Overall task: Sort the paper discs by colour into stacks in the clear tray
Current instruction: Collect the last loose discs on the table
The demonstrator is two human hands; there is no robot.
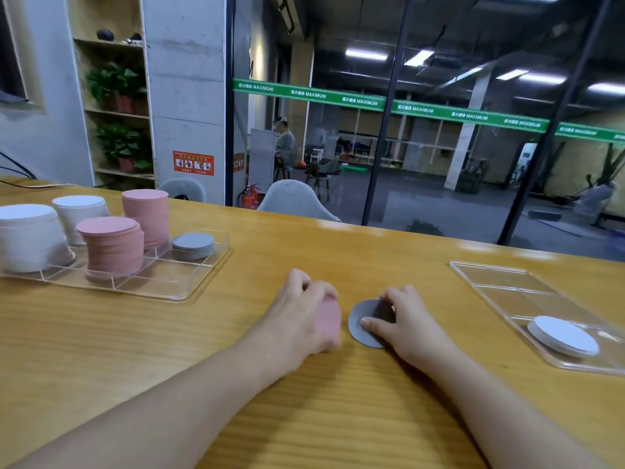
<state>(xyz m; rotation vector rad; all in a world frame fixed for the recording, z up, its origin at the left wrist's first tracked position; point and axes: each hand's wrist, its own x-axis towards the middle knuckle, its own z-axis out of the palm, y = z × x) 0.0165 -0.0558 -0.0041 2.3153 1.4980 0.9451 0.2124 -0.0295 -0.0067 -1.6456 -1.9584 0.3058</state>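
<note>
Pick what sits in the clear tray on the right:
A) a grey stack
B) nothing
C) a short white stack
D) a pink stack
C: the right tray holds only a short white stack in its near compartment; the pink stacks and grey stack stand in the left tray.

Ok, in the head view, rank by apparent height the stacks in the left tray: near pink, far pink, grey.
Tallest to shortest, as they look:
1. far pink stack
2. near pink stack, close to the first; it sits nearer the camera, so the order of these two is unsure
3. grey stack, clearly the lowest
</note>
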